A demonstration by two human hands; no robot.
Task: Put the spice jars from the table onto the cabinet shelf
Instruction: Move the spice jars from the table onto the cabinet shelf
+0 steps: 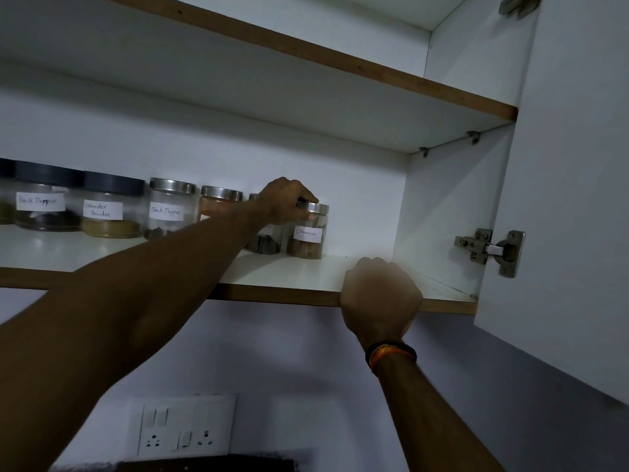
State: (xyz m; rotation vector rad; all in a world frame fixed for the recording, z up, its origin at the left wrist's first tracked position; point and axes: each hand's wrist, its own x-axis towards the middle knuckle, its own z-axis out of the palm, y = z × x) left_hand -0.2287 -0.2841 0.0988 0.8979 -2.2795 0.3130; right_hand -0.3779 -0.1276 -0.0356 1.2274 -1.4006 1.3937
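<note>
At frame centre, the left hand (286, 199) fingers clamp the Cinnamon jar (308, 233) lid from above; the right hand (379, 291) fingers curl over the shelf (289, 294) edge.

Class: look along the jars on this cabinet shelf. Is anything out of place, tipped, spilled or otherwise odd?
Nothing is tipped or spilled. One oddity: two jars read Black Pepper, a dark-lidded jar and a steel-lidded jar, with the Coriander Powder jar between them.

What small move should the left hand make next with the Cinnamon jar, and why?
Probably release the lid and draw back. The left hand grips the steel lid of the Cinnamon jar, which already stands upright on the shelf at the right end of the row. The right hand holds the shelf edge.
</note>
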